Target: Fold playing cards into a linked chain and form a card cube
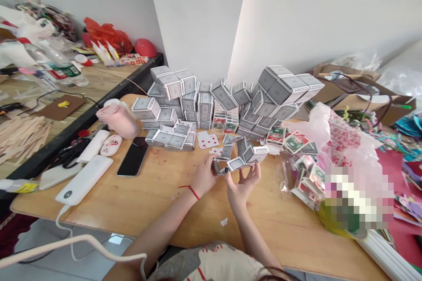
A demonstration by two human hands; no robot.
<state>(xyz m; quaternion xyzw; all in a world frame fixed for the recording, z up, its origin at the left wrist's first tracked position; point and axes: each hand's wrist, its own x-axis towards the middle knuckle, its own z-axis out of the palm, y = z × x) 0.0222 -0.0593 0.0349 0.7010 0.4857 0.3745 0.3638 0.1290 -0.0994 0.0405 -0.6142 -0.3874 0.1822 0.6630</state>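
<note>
Between my hands is a small construction of folded playing cards, its patterned backs facing outward. My left hand grips its left end, with a red string round the wrist. On the right side, my right hand has its thumb and fingers closed on the near edge and right end. Just beyond lie loose playing cards, face up, showing red pips. Behind them, many card-built blocks are stacked on the left and on the right.
A black phone, white power bank with cable, and pink cloth roll are on the left. Green-red card boxes and crumpled plastic bags crowd the right. A paper scrap lies on the wooden table.
</note>
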